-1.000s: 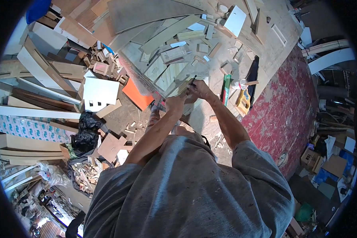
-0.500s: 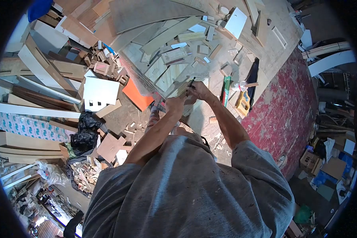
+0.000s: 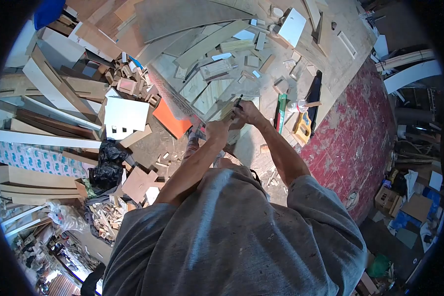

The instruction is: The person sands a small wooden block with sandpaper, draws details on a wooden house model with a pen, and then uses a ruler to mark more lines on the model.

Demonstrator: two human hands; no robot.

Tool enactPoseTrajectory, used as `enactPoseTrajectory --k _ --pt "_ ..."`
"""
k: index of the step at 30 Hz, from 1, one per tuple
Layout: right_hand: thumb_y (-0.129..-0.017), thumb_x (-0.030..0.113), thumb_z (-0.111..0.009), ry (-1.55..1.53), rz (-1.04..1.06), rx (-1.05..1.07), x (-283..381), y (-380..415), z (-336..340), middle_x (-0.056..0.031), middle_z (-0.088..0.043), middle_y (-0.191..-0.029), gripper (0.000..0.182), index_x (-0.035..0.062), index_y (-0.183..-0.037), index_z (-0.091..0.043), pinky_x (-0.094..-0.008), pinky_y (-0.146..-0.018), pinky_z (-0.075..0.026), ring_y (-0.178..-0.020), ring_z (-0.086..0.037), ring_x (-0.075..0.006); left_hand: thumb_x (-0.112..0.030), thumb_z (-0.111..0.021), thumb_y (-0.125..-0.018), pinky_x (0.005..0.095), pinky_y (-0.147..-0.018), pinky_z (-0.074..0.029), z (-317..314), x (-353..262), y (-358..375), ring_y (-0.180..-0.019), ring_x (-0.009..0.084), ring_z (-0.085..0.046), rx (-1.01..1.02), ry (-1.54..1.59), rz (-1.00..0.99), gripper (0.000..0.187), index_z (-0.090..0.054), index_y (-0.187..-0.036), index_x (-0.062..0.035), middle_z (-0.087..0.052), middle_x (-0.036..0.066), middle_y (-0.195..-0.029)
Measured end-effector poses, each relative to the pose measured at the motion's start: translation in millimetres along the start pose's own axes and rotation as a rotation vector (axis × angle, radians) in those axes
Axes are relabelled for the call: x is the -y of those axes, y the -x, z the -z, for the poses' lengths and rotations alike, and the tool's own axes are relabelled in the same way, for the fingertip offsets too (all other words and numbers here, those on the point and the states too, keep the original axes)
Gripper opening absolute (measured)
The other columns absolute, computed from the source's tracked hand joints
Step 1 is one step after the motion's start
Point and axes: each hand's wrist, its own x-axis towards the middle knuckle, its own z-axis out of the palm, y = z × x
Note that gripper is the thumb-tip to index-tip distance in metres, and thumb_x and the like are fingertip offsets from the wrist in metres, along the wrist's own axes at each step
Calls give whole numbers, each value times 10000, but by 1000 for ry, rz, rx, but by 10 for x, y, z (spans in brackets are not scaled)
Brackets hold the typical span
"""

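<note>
Both my hands meet at the near edge of a wooden worktable (image 3: 350, 79). My left hand (image 3: 218, 129) is closed on a small piece of light wood (image 3: 227, 109). Beside it, my right hand (image 3: 249, 113) pinches a dark, thin tool like a pen (image 3: 239, 100), whose upper end sticks up above the fingers. The fingertips of both hands are close together and partly hidden. Right of my right hand lie a green box (image 3: 281, 112), a clear bottle (image 3: 297, 105) and a handsaw with a yellow handle (image 3: 303, 127).
Boards and offcuts (image 3: 217, 69) cover the table beyond my hands. An orange sheet (image 3: 171, 118) and a white panel (image 3: 126, 117) are at the left. Scrap wood (image 3: 108, 214) and a black plastic bag (image 3: 109, 163) lie lower left. A red surface (image 3: 352, 143) extends at the right.
</note>
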Motion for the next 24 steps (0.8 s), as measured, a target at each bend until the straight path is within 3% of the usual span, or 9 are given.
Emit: enactPoseTrajectory --k 3,7,9,15,16,18,19,22,24 --pt "-932 110 -613 -159 -61 -84 -47 15 -35 -88 -605 -803 134 -14 -983 -615 -324 -676 -489 -694 -547 -172 -131 -574 -921 358 -609 -561 -34 -8 -4 -789 185 -728 -34 18 11 460 -575 -1337 -325 -717 2 -848" --pt "-936 88 -608 -149 -69 -14 -37 52 6 -50 -578 -830 132 -18 -1015 -607 -285 -679 -476 -720 -509 -125 -103 -593 -892 362 -603 -560 -107 16 -27 -784 191 -728 -52 13 -11 497 -578 -1339 -319 -719 2 -829" --pt "-934 149 -645 -99 -100 2 -55 15 -19 -165 -685 -858 180 -22 -988 -643 -379 -717 -522 -756 -654 -254 -102 -595 -888 363 -606 -561 -88 9 -27 -788 194 -729 -40 20 -5 496 -580 -1337 -312 -720 2 -829" --pt "-933 194 -630 -39 -3 61 81 3 61 -205 -660 -799 213 -19 -918 -637 -406 -702 -511 -733 -645 -344 -132 -572 -892 383 -609 -558 -75 23 0 -779 213 -730 -39 48 -28 442 -598 -1311 -269 -727 22 -824" --pt "-933 194 -630 -37 -1 59 17 -14 33 -205 -660 -799 213 -19 -918 -637 -406 -702 -511 -733 -645 -344 -156 -554 -893 397 -604 -554 -58 32 -7 -762 227 -730 -55 56 -45 427 -596 -1308 -245 -729 42 -813" --pt "-946 199 -611 -68 50 97 -8 -32 -22 -139 -667 -794 219 -19 -956 -627 -367 -694 -532 -725 -668 -246 -153 -558 -888 394 -606 -553 -61 30 -20 -765 224 -729 -44 52 -41 408 -605 -1284 -237 -729 40 -817" --pt "-946 199 -611 -68 50 97 -14 -31 -25 -139 -667 -794 219 -19 -956 -627 -367 -694 -532 -725 -668 -246 -150 -562 -882 392 -609 -552 -79 30 -26 -768 222 -729 -30 45 -38 389 -615 -1260 -228 -729 38 -822" --pt "-939 239 -623 15 91 138 68 -28 14 -156 -666 -801 247 -8 -951 -634 -376 -699 -531 -713 -657 -271 -144 -566 -876 389 -612 -549 -163 53 -63 -769 221 -728 -72 55 -57 369 -617 -1235 -218 -729 44 -835" --pt "-910 240 -644 -56 67 120 93 -16 -1 -191 -658 -763 226 15 -896 -649 -422 -672 -493 -706 -648 -346 -148 -570 -877 389 -611 -547 -197 57 -78 -769 225 -728 -72 55 -53 375 -614 -1243 -217 -729 46 -839"
